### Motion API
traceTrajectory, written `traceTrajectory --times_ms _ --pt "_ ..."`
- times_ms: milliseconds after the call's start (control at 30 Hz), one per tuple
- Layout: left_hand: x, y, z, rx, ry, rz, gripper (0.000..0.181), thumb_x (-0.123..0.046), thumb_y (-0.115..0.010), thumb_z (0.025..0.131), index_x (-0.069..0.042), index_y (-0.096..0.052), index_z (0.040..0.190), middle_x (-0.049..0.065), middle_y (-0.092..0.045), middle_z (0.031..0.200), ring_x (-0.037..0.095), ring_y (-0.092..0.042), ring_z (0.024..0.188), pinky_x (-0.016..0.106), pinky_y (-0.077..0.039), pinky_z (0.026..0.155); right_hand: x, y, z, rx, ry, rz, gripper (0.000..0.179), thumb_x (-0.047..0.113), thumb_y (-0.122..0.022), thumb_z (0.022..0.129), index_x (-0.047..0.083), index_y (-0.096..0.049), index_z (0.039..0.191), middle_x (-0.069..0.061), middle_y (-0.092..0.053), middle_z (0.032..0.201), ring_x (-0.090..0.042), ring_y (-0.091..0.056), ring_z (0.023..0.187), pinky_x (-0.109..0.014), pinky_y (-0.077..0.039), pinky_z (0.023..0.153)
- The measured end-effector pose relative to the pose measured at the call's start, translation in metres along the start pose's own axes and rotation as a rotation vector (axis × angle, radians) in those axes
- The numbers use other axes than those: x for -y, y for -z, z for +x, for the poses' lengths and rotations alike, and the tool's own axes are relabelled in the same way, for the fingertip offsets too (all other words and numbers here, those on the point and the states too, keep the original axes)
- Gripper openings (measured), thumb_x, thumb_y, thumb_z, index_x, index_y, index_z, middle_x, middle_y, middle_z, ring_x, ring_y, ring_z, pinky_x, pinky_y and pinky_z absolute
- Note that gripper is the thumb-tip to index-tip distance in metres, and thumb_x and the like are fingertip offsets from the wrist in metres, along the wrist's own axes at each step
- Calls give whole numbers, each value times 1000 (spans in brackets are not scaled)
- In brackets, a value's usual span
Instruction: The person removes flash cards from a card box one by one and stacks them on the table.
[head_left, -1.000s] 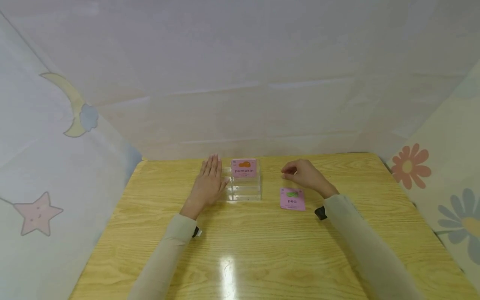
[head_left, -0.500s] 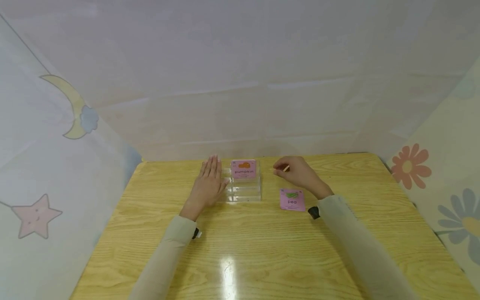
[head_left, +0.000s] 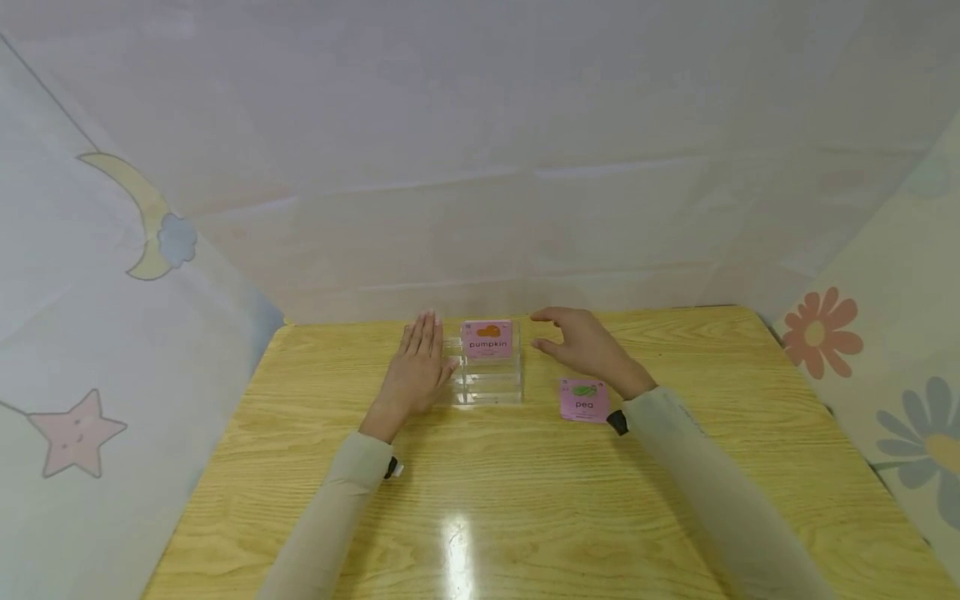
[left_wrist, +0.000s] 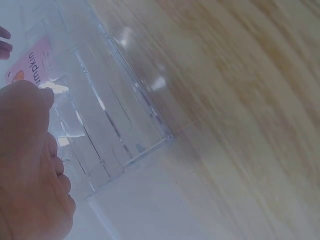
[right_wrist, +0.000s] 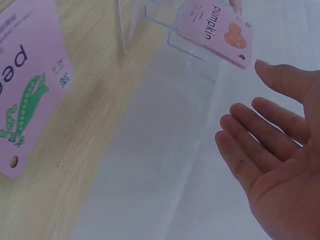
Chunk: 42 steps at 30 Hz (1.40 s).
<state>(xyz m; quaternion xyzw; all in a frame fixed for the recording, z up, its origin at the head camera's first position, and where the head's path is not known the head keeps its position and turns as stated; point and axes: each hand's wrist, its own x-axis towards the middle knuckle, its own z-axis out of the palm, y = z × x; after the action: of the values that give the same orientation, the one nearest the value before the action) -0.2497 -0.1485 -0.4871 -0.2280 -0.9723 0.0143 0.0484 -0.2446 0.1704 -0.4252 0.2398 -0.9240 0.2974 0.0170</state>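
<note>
We sit at a wooden desk [head_left: 525, 500] enclosed by pale curtain walls printed with a moon, a star and flowers, and we work from the big things down to the small. Toward the far edge of the desk stands a clear acrylic card stand [head_left: 486, 379] with stepped slots; our left hand [head_left: 417, 367] lies flat against its left side, fingers straight and together, holding nothing but bracing the stand. In the back slot a pink pumpkin card [head_left: 488, 339] stands upright, facing us. Our right hand [head_left: 583, 346] hovers just to the right of the stand, near that card, fingers spread and relaxed, palm empty, as the right wrist view shows plainly. A second pink card, the pea card [head_left: 584, 398], lies face up on the desk just right of the stand, near our right wrist. To do this step well, we judge that the left hand should keep the light stand from sliding, since clear plastic on a glossy desk will skate easily. For the pea card, we would pinch it by an edge, since a flat card is hard to lift, and lower it upright into a free front slot.
</note>
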Motion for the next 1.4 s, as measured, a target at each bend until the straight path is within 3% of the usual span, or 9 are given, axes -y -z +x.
traceTrajectory --times_ms 200,433,767,967,1233,1400 --pt "1 0 0 -20 -2 5 78 -42 -42 113 9 -12 165 28 -7 176 41 -7 166 53 -11 137 12 -4 5 16 42 -78 52 23 -74 100 1 -60 145 -18 -65 146 -39 -60 138 -56 -49 117" --pt "1 -1 -1 -25 1 -5 78 -42 -42 113 9 -13 165 28 -8 175 41 -8 166 53 -10 137 25 -10 13 48 47 -91 59 21 -73 101 2 -52 152 -17 -59 154 -38 -56 144 -54 -47 120" --pt "1 -2 -1 -27 5 -1 79 -43 -42 113 8 -11 165 26 -7 176 40 -7 166 52 -9 137 43 -21 23 32 131 -207 59 17 -76 98 -3 -55 148 -20 -59 153 -37 -57 143 -50 -48 120" --pt "0 -2 -2 -23 12 0 79 -43 -41 113 7 -10 166 26 -8 176 37 0 166 51 -7 137 45 -32 26 16 189 -293 62 21 -77 98 -4 -54 150 -21 -54 158 -37 -53 147 -48 -50 118" --pt "-1 -2 -2 -42 4 -3 78 -43 -42 113 7 -11 165 26 -8 176 38 -3 166 52 -9 137 41 -42 30 -14 242 -351 62 25 -74 100 -3 -53 151 -20 -50 160 -36 -48 151 -49 -46 121" --pt "0 -2 -2 -28 0 -17 79 -42 -40 114 7 -7 165 24 2 176 37 1 166 52 -7 137 39 -46 32 -27 270 -387 61 26 -73 101 -1 -54 151 -19 -51 160 -35 -49 150 -48 -48 120"
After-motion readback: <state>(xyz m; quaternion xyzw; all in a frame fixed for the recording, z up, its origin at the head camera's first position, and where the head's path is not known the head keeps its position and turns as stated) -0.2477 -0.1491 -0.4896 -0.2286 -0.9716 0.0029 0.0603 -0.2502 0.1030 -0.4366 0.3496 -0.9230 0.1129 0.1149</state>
